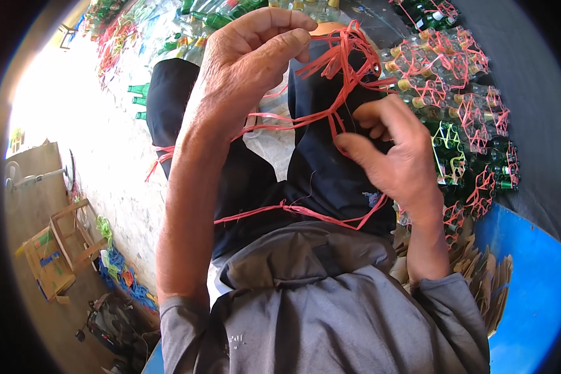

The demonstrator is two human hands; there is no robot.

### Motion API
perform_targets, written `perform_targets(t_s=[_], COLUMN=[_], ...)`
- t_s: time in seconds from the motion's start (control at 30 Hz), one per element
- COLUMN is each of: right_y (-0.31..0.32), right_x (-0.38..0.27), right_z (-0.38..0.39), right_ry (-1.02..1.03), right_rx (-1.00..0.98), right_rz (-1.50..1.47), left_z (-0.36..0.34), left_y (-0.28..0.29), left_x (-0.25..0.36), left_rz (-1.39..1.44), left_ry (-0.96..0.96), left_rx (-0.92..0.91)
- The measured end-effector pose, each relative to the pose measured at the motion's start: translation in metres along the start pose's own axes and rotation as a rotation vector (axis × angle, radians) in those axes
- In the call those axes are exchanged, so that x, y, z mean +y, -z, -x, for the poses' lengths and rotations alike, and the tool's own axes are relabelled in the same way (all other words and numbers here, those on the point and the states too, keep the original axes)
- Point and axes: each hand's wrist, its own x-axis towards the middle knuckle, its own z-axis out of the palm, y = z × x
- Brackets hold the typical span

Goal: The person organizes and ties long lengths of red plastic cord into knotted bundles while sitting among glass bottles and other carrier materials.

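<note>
Pink plastic twine (311, 117) runs across my lap over dark trousers (321, 159), with a bunched, looped knot (349, 53) above my right knee. My left hand (249, 59) is raised beside that bunch, thumb and forefinger pinched on a strand coming from it. Lower and to the right, my right hand (396, 143) has its fingers curled and its thumb apart from them. The thumb tip is against a short hanging end of the twine. Another pink strand (287, 207) crosses nearer my waist, with a small knot in it.
Glass bottles laced with pink twine (442, 68) are stacked at the right, beside a blue panel (530, 274) and cardboard pieces (486, 280). Green bottles (212, 20) lie beyond my knees. At left are a wooden frame (75, 230), blue twine (118, 268) and a dark bag (115, 324).
</note>
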Motion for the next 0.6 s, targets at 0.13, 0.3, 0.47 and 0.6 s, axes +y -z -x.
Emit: perform_targets(t_s=[0.13,0.3,0.47,0.6], right_y=[-0.010,0.000,0.002,0.014], right_x=[0.003,0.004,0.011,0.022], right_z=[0.005,0.004,0.007,0.006], right_ry=[0.163,-0.011,-0.260,-0.285], right_rx=[-0.016,0.036,0.106,0.051], right_rz=[0.290,-0.035,-0.317,-0.423], left_z=[0.000,0.005,0.004,0.012], left_y=[0.010,0.020,0.045,0.063], left_x=[0.006,0.020,0.007,-0.002], left_rz=[0.014,0.059,0.002,-0.176], left_ry=[0.143,0.180,0.195,0.029], left_rx=[-0.059,-0.086,-0.204,-0.224])
